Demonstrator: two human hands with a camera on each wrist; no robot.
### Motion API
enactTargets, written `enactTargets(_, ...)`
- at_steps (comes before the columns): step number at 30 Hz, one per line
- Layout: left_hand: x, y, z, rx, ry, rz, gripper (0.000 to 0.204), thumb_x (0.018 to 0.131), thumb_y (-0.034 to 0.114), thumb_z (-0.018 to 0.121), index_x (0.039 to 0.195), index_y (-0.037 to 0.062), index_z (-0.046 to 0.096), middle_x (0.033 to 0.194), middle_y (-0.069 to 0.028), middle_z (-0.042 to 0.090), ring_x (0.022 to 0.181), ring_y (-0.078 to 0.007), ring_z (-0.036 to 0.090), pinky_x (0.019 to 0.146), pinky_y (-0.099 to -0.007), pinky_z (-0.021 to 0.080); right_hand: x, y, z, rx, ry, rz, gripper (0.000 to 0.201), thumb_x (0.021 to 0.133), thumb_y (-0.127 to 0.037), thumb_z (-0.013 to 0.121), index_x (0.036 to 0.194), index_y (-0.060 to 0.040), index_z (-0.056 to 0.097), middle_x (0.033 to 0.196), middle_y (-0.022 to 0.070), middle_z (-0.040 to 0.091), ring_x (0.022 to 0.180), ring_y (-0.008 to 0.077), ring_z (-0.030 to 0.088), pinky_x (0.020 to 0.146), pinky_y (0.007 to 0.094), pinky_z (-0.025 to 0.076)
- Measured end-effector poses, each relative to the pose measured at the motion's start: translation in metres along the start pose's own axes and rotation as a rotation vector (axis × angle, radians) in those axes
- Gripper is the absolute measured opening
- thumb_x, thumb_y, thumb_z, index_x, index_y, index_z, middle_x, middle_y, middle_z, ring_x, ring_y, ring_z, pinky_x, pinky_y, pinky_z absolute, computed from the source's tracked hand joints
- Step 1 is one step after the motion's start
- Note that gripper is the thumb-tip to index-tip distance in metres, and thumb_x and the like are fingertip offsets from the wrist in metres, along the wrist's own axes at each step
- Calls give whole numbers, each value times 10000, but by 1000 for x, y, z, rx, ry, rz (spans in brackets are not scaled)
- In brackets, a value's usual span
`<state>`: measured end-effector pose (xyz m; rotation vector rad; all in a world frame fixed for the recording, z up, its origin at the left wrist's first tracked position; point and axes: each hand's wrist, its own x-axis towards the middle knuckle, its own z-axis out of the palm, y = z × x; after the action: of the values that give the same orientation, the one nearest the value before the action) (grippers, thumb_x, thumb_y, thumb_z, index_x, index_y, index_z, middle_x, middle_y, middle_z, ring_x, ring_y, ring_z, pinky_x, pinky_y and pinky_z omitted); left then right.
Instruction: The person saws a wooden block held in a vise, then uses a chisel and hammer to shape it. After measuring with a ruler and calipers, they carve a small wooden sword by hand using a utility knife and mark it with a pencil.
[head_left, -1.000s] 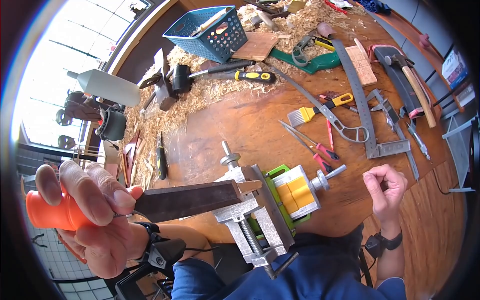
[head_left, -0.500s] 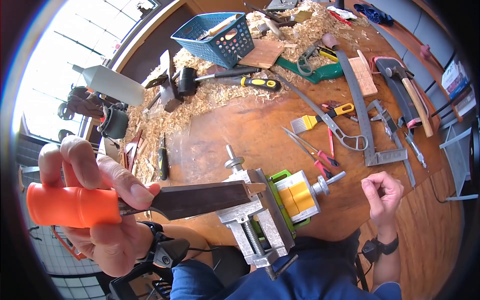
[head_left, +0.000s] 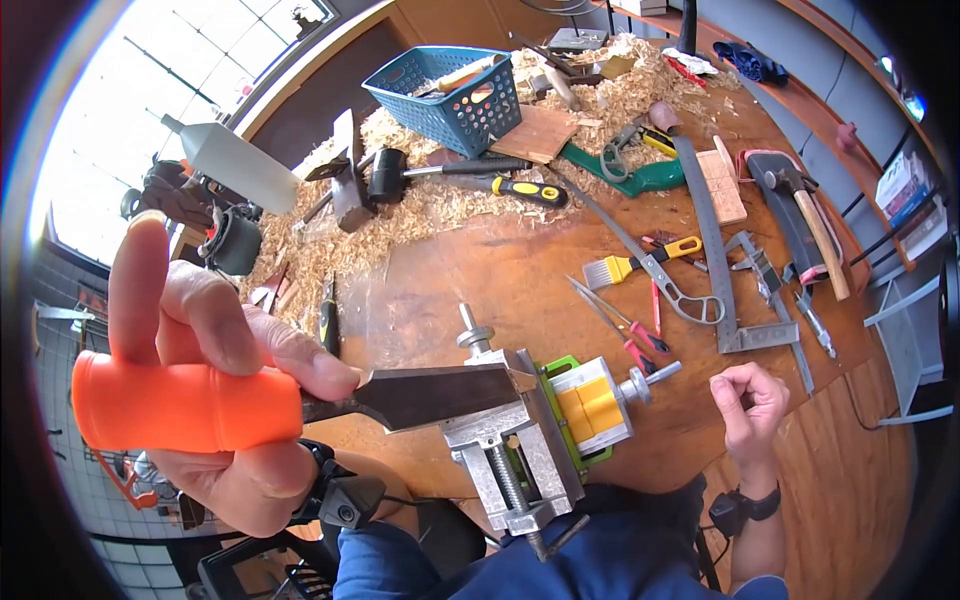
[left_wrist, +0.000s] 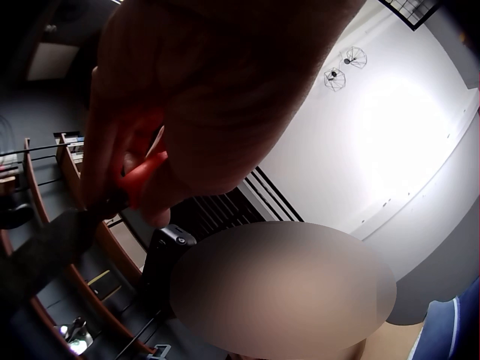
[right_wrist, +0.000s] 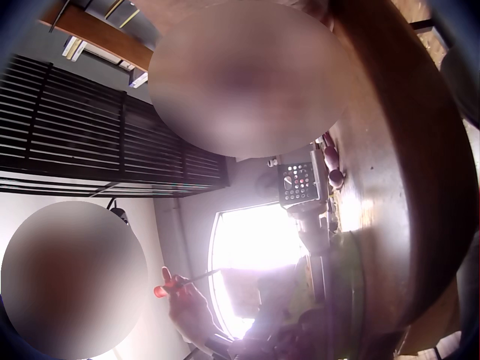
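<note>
My left hand is raised at the left of the head view and holds a knife by its orange handle. Its index finger sticks up off the handle, while the thumb side lies near the base of the dark blade. That blade points right and overlaps the metal vise in this view. In the left wrist view, the same blade shows dark at the lower left. Loosely curled and holding nothing, my right hand is over the table's near edge at the right.
Behind the vise lie a yellow-handled brush, a folding saw with green handle, and a steel square. Wood shavings surround a rubber mallet and a blue basket. A hammer lies far right.
The knife has come rightward in the head view, and its blade looks shorter. My left index finger has lifted from the handle. The whole head view has shifted slightly; my right hand stays loosely curled.
</note>
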<state>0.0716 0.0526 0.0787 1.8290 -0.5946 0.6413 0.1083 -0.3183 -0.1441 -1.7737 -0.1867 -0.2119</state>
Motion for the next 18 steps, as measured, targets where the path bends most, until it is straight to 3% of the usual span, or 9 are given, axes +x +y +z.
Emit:
enactTargets(2, -2, 1, 6, 16, 50, -5, 1064, 790, 269, 920, 1563, -82, 280, 1094, -81, 530, 872, -197, 719, 729, -311, 673, 0, -1, 1, -4, 1, -3, 131, 914, -21, 720, 794, 4, 674, 598, -64, 508, 545, 2, 408, 497, 210, 293)
enactTargets(7, 0, -6, 24, -68, 147, -13, 762, 821, 125, 826, 1452, -70, 445, 1135, -115, 592, 868, -227, 728, 774, -355, 653, -1, 1, 0, -27, 13, -39, 128, 917, -23, 719, 799, 2, 676, 594, -67, 494, 544, 5, 402, 497, 214, 292)
enactTargets(11, 7, -13, 49, -185, 269, 16, 545, 860, 75, 766, 1328, -106, 555, 1295, -260, 606, 904, -271, 731, 775, -396, 675, -6, 3, -1, 13, 67, -52, 128, 916, -28, 721, 800, -1, 673, 594, -64, 496, 542, 8, 403, 499, 213, 291)
enactTargets(16, 11, -17, 50, -182, 259, 35, 593, 808, 11, 811, 1339, -98, 572, 1459, -333, 516, 1039, -307, 741, 777, -412, 687, -4, -16, -9, -127, 31, -211, 106, 913, -17, 719, 821, 6, 671, 597, -56, 505, 537, 12, 407, 490, 216, 284)
enactTargets(18, 12, -19, 51, -161, 216, 65, 638, 812, -11, 802, 1388, -91, 540, 1472, -328, 511, 1017, -298, 747, 785, -389, 676, -1, -29, -11, -156, 32, -252, 102, 911, -14, 719, 823, 6, 671, 597, -54, 503, 535, 13, 404, 487, 216, 282)
